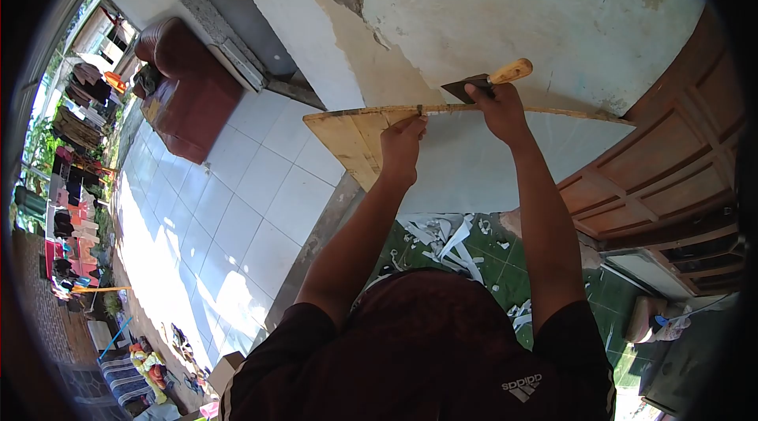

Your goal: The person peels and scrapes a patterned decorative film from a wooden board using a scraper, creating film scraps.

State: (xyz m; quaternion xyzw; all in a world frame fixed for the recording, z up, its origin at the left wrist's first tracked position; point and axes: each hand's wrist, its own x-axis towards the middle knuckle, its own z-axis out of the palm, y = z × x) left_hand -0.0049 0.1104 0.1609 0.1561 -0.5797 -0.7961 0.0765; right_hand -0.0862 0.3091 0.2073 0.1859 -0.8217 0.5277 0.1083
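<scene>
My right hand is wrapped round a small trowel near its neck. The trowel's wooden handle points up and right, and its dark blade points left, just above the upper edge of a board. That board has a pale grey-white face, with bare yellowish wood at its left end, and leans near the wall. At the board's top edge, my left hand is closed in a pinch. A small dark bit shows by its fingertips, too small to name.
Behind the board rises a wall with peeling paint and a broken patch. White scraps litter the green tiled floor. A panelled wooden door stands right. A red-brown sofa sits left on white tiles; hanging laundry is beyond.
</scene>
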